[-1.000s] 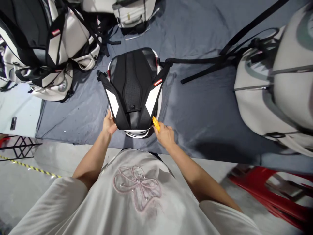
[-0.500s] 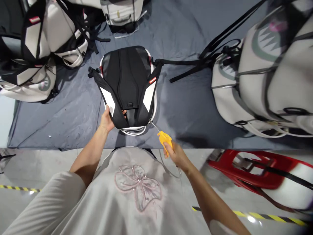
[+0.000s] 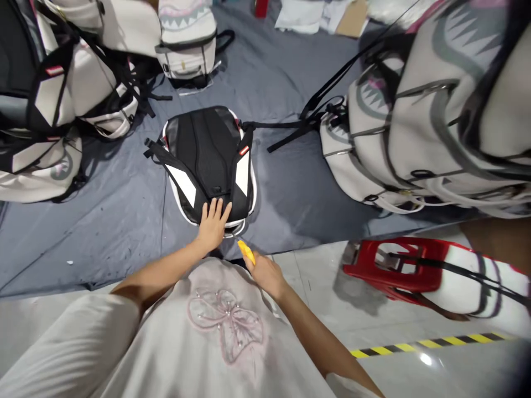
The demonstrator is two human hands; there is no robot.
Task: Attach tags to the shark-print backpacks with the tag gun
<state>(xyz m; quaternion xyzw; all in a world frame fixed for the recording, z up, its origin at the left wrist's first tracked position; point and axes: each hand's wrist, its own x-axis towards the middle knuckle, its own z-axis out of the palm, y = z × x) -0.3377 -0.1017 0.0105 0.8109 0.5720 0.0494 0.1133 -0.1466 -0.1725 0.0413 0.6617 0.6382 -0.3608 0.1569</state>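
A black and white backpack [image 3: 207,160] lies back-side up on a grey cloth [image 3: 124,204], its straps toward me. My left hand [image 3: 212,224] rests flat on its near end with the fingers spread. My right hand [image 3: 265,272] is closed round a small yellow tool [image 3: 246,252] just below the backpack's near edge, close to my body.
More grey and black backpacks are piled at the left [image 3: 53,110], at the back [image 3: 186,41] and at the right [image 3: 423,116]. Long black straps [image 3: 298,124] trail from the right pile. A red stool [image 3: 398,268] lies on the floor by yellow-black tape [image 3: 415,345].
My left hand moved from gripping the backpack's left strap to lying flat on its near end. My right hand drew the yellow tool back and closer to the backpack's edge. The view shifted.
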